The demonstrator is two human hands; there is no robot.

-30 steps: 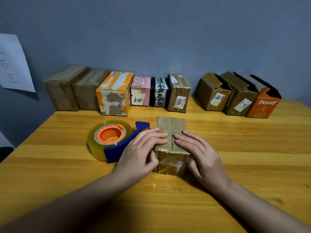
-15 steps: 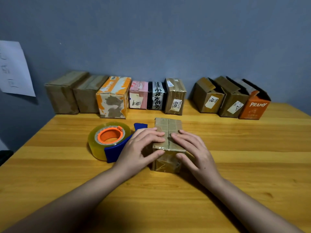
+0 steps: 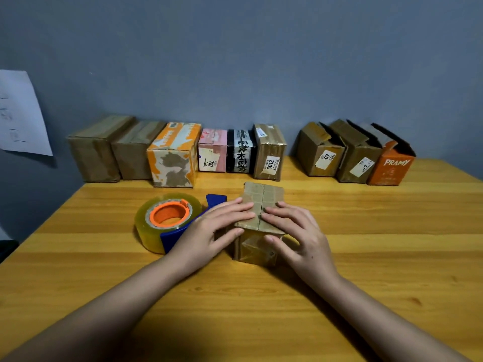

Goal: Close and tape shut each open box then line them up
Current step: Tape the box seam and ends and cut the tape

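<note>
A small brown cardboard box (image 3: 264, 197) stands in the middle of the wooden table (image 3: 366, 257), its two top flaps folded together. My left hand (image 3: 209, 231) presses the left flap flat, thumb against the box's front. My right hand (image 3: 298, 231) presses the right flap, thumb on the front too. Just left of the box lies a tape dispenser (image 3: 167, 220) with a blue frame, an orange core and a clear tape roll; my left hand partly hides it. Three boxes with raised flaps (image 3: 355, 155) stand at the back right, the last one orange.
Several closed boxes (image 3: 177, 155) stand side by side along the grey wall at the back left. A sheet of paper (image 3: 21, 113) hangs on the wall at far left. The table's left edge runs near the dispenser.
The view has tilted a little, so everything sits slightly higher and to the left. Both hands stay pressed on the box flaps with hardly any shift.
</note>
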